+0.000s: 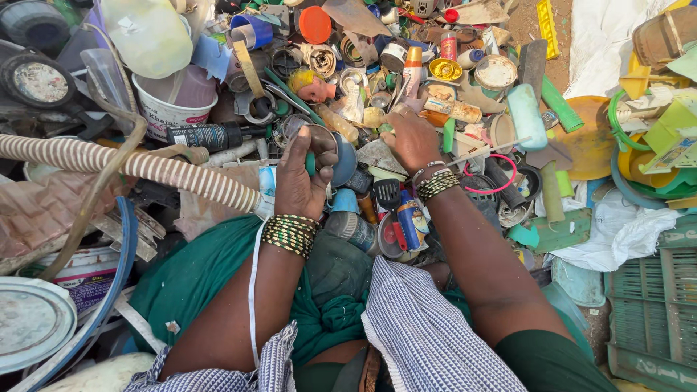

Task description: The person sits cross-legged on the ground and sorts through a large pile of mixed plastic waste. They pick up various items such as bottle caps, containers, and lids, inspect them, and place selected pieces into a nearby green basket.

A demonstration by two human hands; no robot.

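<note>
Small teal knob [311, 162] sits gripped in my left hand [301, 181], fingers closed round it, a grey disc [344, 161] just beside. Right hand [411, 138] lies palm-down, fingers spread, on the scrap pile [435, 80] further out, holding nothing I can see.

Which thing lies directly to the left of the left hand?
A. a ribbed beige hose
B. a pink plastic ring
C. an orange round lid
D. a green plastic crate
A: the ribbed beige hose runs in from the left edge and ends just beside the left hand, which grips a small green-handled object.
</note>
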